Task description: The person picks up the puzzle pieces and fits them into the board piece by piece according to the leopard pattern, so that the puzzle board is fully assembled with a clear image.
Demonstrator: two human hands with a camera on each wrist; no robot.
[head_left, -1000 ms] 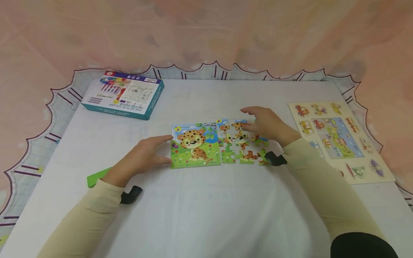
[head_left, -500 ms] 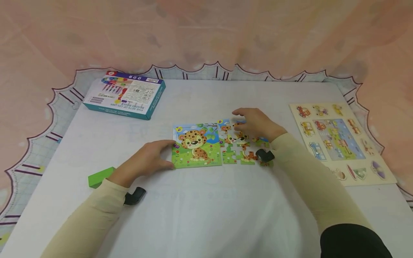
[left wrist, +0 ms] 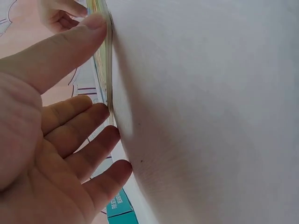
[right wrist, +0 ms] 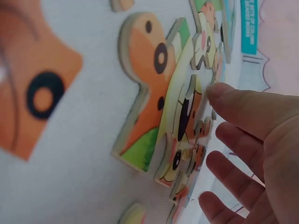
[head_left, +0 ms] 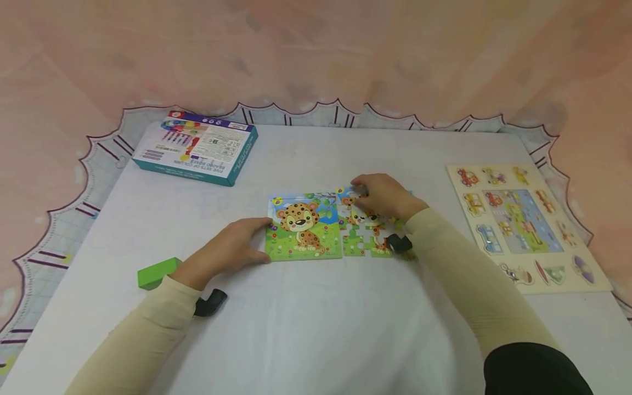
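Note:
My left hand (head_left: 229, 249) rests at the left edge of a square board (head_left: 302, 227) with a leopard picture. Its thumb and fingers are spread along that edge; in the left wrist view the thumb (left wrist: 88, 32) touches the board's side. To the right of the board lie wooden jigsaw pieces (head_left: 353, 245) of the same leopard, set out with gaps between them. Over the upper pieces is my right hand (head_left: 387, 196), thumb and fingers loosely bent and parted. In the right wrist view its thumb tip (right wrist: 217, 91) is right at the pieces, and no piece shows in its grasp.
A teal and white box (head_left: 195, 148) lies at the back left. A green block (head_left: 158, 273) sits beside the left forearm. On the right lies a cream puzzle board (head_left: 530, 219) with vehicle shapes. White cloth (head_left: 306, 329) covers the table.
My right hand has moved left and lower over the upper puzzle pieces, its fingertips nearer together. My left hand has come up against the leopard board's left edge.

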